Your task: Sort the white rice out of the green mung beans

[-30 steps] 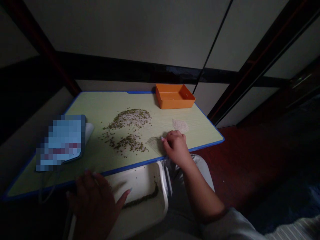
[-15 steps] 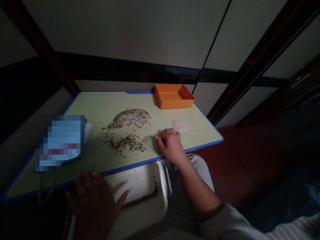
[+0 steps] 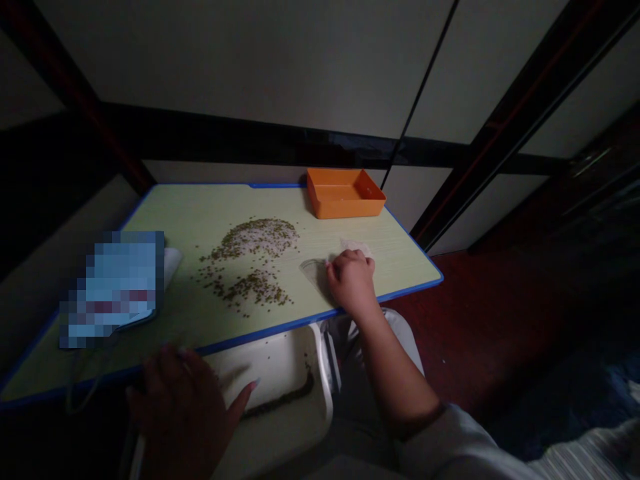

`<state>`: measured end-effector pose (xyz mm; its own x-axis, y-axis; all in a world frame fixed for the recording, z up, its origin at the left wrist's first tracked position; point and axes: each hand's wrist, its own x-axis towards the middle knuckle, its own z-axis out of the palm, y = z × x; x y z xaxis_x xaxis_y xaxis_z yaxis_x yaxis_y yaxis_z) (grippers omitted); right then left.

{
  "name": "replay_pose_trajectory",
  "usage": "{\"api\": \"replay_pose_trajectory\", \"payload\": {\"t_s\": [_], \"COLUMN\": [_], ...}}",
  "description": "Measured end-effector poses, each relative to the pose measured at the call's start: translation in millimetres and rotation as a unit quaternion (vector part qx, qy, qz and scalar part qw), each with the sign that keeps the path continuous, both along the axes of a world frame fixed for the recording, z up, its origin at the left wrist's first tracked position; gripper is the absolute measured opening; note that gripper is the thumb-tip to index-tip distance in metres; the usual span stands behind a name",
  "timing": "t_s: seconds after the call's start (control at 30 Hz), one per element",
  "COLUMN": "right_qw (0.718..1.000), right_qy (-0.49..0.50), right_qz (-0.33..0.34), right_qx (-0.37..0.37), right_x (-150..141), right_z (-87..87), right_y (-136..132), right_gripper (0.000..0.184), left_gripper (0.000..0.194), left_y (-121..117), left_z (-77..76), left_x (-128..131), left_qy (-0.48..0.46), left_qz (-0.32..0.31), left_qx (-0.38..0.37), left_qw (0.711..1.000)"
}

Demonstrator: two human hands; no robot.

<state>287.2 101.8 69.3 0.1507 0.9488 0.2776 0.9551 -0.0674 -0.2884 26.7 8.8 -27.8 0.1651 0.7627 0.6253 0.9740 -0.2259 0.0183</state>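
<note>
My right hand (image 3: 351, 281) rests on the pale green table (image 3: 185, 220), fingers closed on a small clear plastic scraper (image 3: 313, 271). Just left of it lie scattered green beans mixed with white grains (image 3: 253, 260). A small heap of white grains (image 3: 356, 246) sits right behind the hand. My left hand (image 3: 183, 410) is below the table's front edge, gripping the rim of a white tray (image 3: 287, 373). The tray holds a line of green beans (image 3: 280, 402) along its lower side.
An orange tray (image 3: 345, 193) stands at the table's far right corner. A blurred blue item on something white (image 3: 116, 283) lies at the left. The table has a blue edge; dark red floor is to the right.
My right hand with the scraper slid left toward the beans, then came back right and slightly farther from me, near the white grains. My left hand stayed on the tray.
</note>
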Motion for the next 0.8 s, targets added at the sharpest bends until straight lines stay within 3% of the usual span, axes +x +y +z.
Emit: {"api": "replay_pose_trajectory", "payload": {"t_s": [0.43,0.8], "right_qw": [0.992,0.977], "right_qy": [-0.029,0.082], "right_qz": [-0.114,-0.139], "right_qx": [0.053,0.142], "right_x": [53.3,71.8], "right_z": [-0.2,-11.4], "right_y": [12.3,10.8], "right_gripper": [0.031,0.031], "left_gripper": [0.112,0.110], "left_y": [-1.7,-1.0], "left_z": [1.9,1.4], "left_x": [1.0,1.4], "left_qy": [-0.010,-0.018], "left_qz": [0.008,0.004], "left_qx": [-0.043,-0.016], "left_qw": [0.999,1.000]}}
